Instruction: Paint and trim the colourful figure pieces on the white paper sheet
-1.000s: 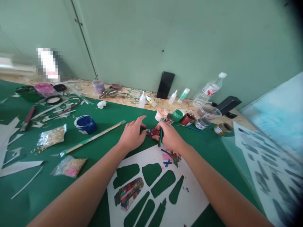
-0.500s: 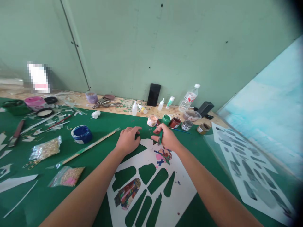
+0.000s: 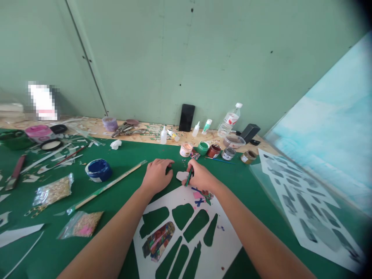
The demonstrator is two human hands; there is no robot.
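My right hand [image 3: 200,176] is closed around a slim green tool [image 3: 189,176], held with its lower end down; its kind is not clear. Just beside that end is a small pale cut piece [image 3: 181,176]. To its left, my left hand [image 3: 157,176] rests on the green tabletop with thumb and forefinger apart and nothing visible between them. Below both hands is a white sheet [image 3: 209,240] with several long cut-out openings. A multicoloured collaged piece [image 3: 159,242] lies on the sheet's left part, and coloured scraps [image 3: 200,197] lie near my right wrist.
Open paint jars [image 3: 214,151] stand in a row behind my right hand. A blue paint jar [image 3: 99,170], a long wooden brush [image 3: 110,184] and bags of chips [image 3: 55,189] are on the left. At the back are a phone [image 3: 186,117] and a water bottle [image 3: 230,121].
My right hand has come down and slightly left, bringing the green tool close to the pale piece. My left hand stays nearly in place. The view has shifted slightly.
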